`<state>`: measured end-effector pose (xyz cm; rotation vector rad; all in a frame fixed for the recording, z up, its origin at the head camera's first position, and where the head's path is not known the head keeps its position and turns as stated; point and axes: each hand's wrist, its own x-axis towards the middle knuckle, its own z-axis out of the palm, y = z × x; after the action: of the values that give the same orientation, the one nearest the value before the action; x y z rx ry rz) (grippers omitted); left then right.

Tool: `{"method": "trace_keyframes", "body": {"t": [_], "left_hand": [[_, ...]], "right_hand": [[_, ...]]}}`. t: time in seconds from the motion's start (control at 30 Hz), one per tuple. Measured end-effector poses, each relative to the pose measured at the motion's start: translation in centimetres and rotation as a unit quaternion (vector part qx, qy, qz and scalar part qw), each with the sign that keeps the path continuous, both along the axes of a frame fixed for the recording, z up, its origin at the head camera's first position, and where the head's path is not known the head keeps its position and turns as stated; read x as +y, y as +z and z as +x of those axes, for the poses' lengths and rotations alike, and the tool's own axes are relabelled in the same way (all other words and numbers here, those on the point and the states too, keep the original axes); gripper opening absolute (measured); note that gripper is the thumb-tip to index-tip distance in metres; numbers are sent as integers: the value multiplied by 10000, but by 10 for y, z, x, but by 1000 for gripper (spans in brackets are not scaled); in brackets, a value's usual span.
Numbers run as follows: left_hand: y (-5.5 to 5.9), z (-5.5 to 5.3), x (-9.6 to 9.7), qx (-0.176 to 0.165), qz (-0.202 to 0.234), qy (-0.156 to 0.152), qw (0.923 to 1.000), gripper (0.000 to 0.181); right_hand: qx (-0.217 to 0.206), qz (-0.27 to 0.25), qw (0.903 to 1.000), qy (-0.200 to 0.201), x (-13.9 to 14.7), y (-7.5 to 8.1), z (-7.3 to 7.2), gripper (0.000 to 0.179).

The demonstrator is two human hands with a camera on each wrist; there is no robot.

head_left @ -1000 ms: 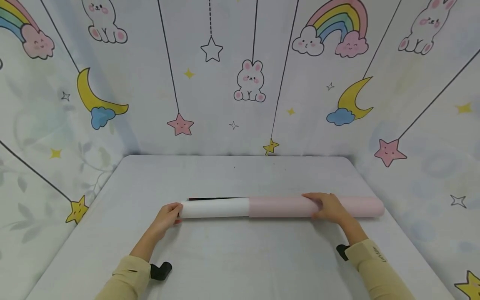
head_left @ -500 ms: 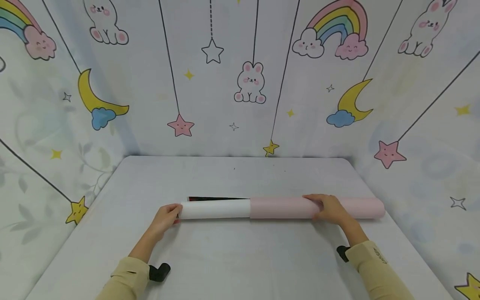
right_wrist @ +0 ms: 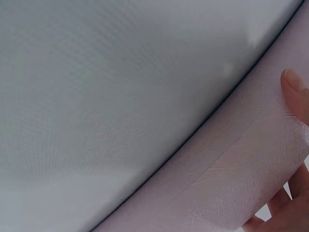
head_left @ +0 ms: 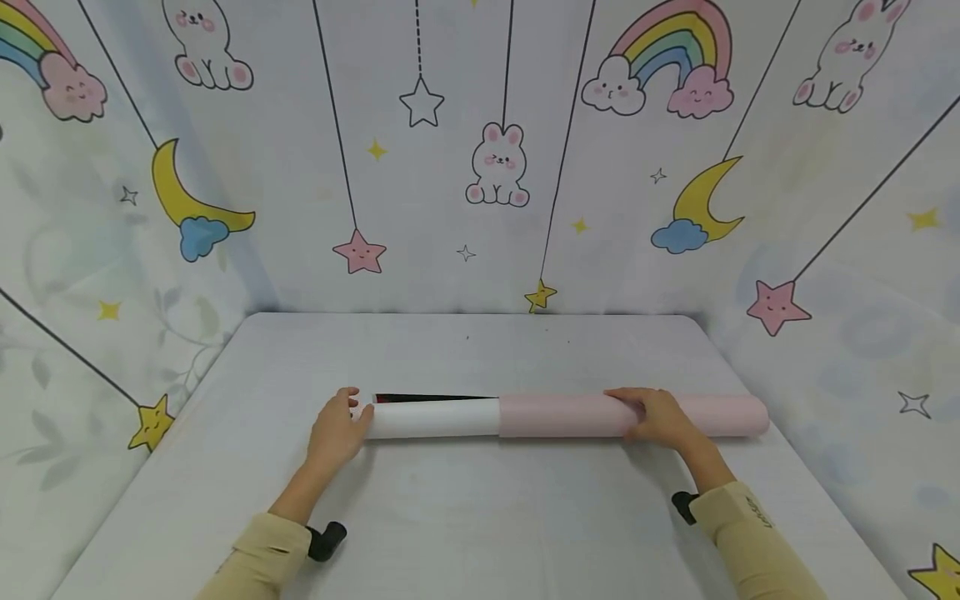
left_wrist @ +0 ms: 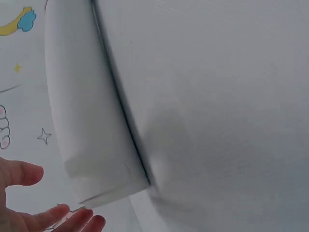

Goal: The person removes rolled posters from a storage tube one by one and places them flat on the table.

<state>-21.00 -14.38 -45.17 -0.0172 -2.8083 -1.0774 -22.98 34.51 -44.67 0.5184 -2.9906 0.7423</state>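
A white paper roll [head_left: 435, 419] lies crosswise on the table, its right part inside a pink tube-shaped wrap [head_left: 558, 416]. Along its back edge a dark strip [head_left: 420, 397] with a bit of red shows. My left hand [head_left: 335, 429] is at the roll's left end with fingers parted; in the left wrist view those fingers [left_wrist: 29, 172] stand apart from the roll's end. Over on the right, my right hand [head_left: 660, 417] grips the pink wrap, thumb on the near side and fingers round the far side. The roll's other end is hidden within the wrap.
The white table [head_left: 480, 517] has rounded back corners. Behind it and at both sides hangs a cloth backdrop [head_left: 420, 192] printed with bunnies, stars, moons and rainbows. A black wrist device [head_left: 327, 542] sits at my left cuff.
My left hand has let go of the white roll's end and spread its fingers, moving slightly right. The right hand, the roll and the wrap stay in place.
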Motion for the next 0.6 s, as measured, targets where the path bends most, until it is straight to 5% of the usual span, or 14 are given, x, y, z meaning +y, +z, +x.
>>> {"method": "trace_keyframes", "body": {"t": [0.13, 0.27, 0.6], "left_hand": [[7, -1, 15, 632, -936, -378, 9929, 51], [10, -4, 31, 1144, -1621, -904, 9759, 60], [13, -19, 66, 1472, -2942, -1906, 9249, 88]], "right_hand": [[51, 38, 10000, -9, 0, -1, 0, 68], [88, 48, 9999, -47, 1, -1, 0, 68], [121, 20, 9999, -6, 1, -3, 0, 68]]}}
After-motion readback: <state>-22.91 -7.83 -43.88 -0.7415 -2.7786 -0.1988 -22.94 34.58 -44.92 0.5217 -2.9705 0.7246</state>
